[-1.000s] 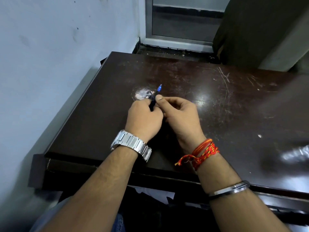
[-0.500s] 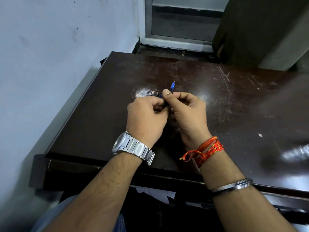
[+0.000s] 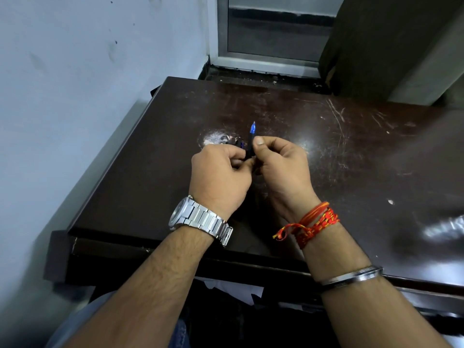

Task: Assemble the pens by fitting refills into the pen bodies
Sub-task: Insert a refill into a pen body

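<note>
Together, the curled left hand [image 3: 221, 177] and right hand [image 3: 283, 167] pinch the blue-tipped pen [image 3: 251, 136] above the table [image 3: 351, 159].

Pen [image 3: 251, 140]: dark body w/ blue tip end, tip pointing up & away, nearly upright, above the desk [image 3: 351, 159]. Lower part hidden btwn left hand [image 3: 221, 177] & right hand [image 3: 283, 167], both gripping it.

Blue-tipped pen [image 3: 251, 136], dark brown table [image 3: 351, 151]
</note>
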{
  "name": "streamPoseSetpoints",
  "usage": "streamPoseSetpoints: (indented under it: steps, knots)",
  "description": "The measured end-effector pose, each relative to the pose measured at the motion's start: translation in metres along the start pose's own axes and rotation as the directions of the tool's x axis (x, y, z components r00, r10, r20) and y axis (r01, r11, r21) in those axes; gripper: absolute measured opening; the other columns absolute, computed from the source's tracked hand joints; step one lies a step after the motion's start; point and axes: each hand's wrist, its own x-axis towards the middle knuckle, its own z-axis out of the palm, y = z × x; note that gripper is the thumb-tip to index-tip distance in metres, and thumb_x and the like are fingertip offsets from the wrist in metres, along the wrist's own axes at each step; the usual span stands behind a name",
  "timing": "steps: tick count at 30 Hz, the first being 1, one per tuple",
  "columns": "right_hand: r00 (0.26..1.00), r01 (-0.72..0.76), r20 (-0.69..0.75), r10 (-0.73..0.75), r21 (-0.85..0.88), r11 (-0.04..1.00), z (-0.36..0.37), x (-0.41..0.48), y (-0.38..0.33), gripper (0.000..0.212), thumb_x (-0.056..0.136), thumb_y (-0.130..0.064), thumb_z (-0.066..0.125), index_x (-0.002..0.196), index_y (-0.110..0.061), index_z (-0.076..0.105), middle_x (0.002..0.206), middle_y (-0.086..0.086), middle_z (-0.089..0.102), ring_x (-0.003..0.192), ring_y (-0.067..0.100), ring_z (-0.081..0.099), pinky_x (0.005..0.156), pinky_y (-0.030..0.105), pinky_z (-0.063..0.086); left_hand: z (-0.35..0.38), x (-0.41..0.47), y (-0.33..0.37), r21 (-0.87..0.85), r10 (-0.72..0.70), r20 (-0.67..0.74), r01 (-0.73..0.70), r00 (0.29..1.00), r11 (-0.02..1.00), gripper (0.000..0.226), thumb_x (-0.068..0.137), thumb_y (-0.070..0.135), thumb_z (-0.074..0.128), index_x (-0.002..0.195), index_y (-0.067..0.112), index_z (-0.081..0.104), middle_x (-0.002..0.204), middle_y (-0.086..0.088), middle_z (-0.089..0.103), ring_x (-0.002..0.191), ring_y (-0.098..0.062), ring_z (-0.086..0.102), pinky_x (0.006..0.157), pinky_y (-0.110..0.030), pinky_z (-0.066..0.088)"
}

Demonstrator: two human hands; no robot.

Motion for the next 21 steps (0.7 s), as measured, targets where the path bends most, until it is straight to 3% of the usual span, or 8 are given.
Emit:
streamPoseSetpoints:
  steps: [4,6,9,15,18,21]
  knots:
    - [1.0,-0.012,0.001,0.012,0.047,0.999,-0.0002,0.0012,-0.0018,0.022,0.095,-0.02,0.064,0.077,-0.008,0.067,0.076,0.015,0.062,0.07,0.026,0.055,0.067,0.038,0.047,-0.0001,0.0005,0.0014,-0.022,0.015,-0.029,-0.015,0.999,1.0,0.009,0.072,0.021,0.083,0.079,0.019,0.078,0.063,0.019,0.066,0.056,-0.002,0.065,0.058,-0.012,0.052]
    - [1.0,-0.003,0.003,0.003,0.056,0.998,0.0012,-0.0007,-0.0018,0.025,0.088,-0.031,0.072,0.076,-0.009,0.068,0.066,0.007,0.063,0.063,0.02,0.057,0.062,0.031,0.049,-0.0014,0.0005,0.0028,-0.014,0.028,-0.033,-0.029,0.999,0.999,0.006,0.072,0.019,0.081,0.076,0.018,0.078,0.062,0.024,0.063,0.055,-0.002,0.064,0.055,-0.005,0.047]
    - [0.998,0.04,-0.05,-0.036,0.064,0.997,0.0042,-0.0039,-0.0004,0.026,0.081,-0.026,0.081,0.084,-0.003,0.069,0.067,0.004,0.067,0.063,0.015,0.061,0.058,0.026,0.051,-0.0024,-0.0019,0.0048,0.011,0.056,-0.004,-0.056,0.998,0.998,0.005,0.073,0.014,0.076,0.075,0.018,0.078,0.062,0.026,0.062,0.051,0.003,0.06,0.054,0.0,0.041]
    - [0.997,0.032,-0.067,-0.028,0.059,0.998,0.0038,-0.0021,-0.0017,0.019,0.087,-0.017,0.075,0.074,-0.005,0.066,0.051,-0.009,0.059,0.049,0.004,0.053,0.051,0.019,0.046,-0.0025,-0.003,0.0055,0.017,0.053,0.034,-0.054,0.998,0.998,0.009,0.075,0.014,0.075,0.082,0.018,0.08,0.066,0.011,0.071,0.057,-0.002,0.065,0.053,-0.005,0.045]
    - [0.998,0.03,-0.06,-0.027,0.059,0.998,0.0031,-0.0022,-0.0019,0.021,0.088,-0.016,0.073,0.071,-0.006,0.065,0.054,-0.005,0.06,0.049,0.005,0.053,0.051,0.02,0.046,-0.0025,-0.0029,0.0049,0.031,0.051,0.036,-0.052,0.998,0.998,0.008,0.075,0.015,0.075,0.081,0.018,0.08,0.064,0.009,0.071,0.056,-0.007,0.066,0.053,-0.009,0.047]
    - [1.0,0.028,-0.011,-0.027,0.072,0.997,0.002,-0.0019,-0.0015,0.022,0.091,-0.015,0.069,0.072,-0.005,0.067,0.062,0.002,0.063,0.058,0.012,0.058,0.056,0.022,0.05,-0.0027,-0.0021,0.0036,0.036,0.044,0.042,-0.045,0.998,0.998,0.007,0.076,0.015,0.076,0.08,0.019,0.08,0.063,0.017,0.067,0.055,-0.004,0.064,0.051,-0.004,0.044]
